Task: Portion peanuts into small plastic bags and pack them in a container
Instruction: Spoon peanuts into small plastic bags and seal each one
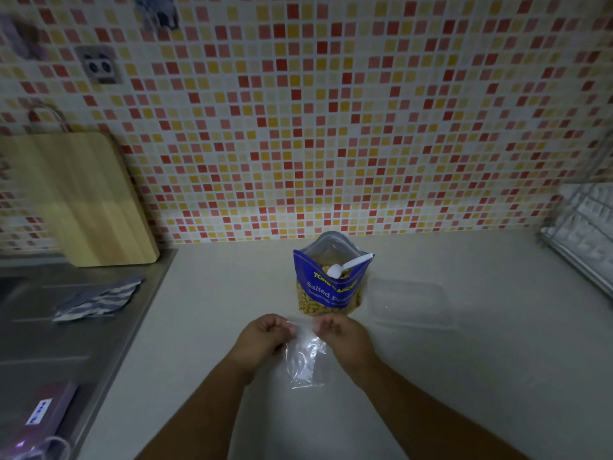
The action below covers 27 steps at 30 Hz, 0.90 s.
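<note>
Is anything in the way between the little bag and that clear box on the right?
Nothing visible. The left hand and right hand hold the small bag; only bare counter lies between it and the clear box. The peanut pouch stands left of that path.

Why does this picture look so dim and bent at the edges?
Head view: the light is dim, the wide lens bows the tiled wall, the dish rack at the edge blurs, and glare glints on the clear bag.

Left hand point(265, 336), right hand point(341, 338), seemingly both pinching
</note>
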Each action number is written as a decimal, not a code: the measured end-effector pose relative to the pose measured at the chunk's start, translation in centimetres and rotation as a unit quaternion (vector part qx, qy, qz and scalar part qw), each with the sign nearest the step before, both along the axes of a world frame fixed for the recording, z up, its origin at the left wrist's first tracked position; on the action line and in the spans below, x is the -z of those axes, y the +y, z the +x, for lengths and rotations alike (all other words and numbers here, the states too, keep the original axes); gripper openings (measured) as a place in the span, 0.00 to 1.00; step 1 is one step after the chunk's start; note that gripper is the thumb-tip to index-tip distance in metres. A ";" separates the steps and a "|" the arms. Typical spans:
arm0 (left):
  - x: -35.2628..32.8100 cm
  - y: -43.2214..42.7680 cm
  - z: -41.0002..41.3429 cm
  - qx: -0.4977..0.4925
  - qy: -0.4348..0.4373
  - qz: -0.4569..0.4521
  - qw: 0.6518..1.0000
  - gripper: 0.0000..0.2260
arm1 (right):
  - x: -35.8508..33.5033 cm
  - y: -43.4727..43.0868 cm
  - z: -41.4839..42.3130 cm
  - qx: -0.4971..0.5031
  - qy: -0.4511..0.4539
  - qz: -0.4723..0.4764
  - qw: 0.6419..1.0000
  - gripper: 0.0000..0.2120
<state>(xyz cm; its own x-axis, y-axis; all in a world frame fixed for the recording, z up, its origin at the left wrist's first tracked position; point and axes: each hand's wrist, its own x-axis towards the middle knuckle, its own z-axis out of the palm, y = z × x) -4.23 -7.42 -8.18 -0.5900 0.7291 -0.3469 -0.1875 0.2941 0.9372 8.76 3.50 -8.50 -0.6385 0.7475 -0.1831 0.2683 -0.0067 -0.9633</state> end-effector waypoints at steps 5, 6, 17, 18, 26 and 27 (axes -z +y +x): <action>-1.6 0.5 0.6 0.106 -0.010 0.001 0.994 0.16 | -1.5 -0.1 0.7 0.007 0.019 0.044 0.999 0.07; -1.8 0.7 0.8 0.102 0.008 0.002 0.995 0.15 | -1.8 0.0 0.9 0.009 0.020 0.048 0.999 0.04; -3.9 2.1 1.3 0.095 0.320 0.004 0.943 0.16 | -5.7 -1.1 1.1 0.013 -0.006 -0.045 0.999 0.06; -4.1 2.1 1.3 0.111 0.332 0.000 0.937 0.15 | -5.9 -1.0 1.0 0.020 -0.019 -0.039 0.999 0.05; -5.3 1.2 3.4 0.184 0.355 0.020 0.916 0.34 | -6.0 0.5 1.3 -0.011 -0.063 0.040 0.997 0.12; -5.3 1.2 3.6 0.177 0.364 0.020 0.914 0.32 | -5.9 0.8 1.5 -0.022 -0.070 0.067 0.995 0.13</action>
<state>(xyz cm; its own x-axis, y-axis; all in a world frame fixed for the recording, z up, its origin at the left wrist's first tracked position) -0.59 -6.18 -2.83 -0.3786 0.9226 0.0740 0.5899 0.1789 0.7874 10.22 4.25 -2.56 -0.6469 0.7427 -0.1732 0.3962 0.1332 -0.9084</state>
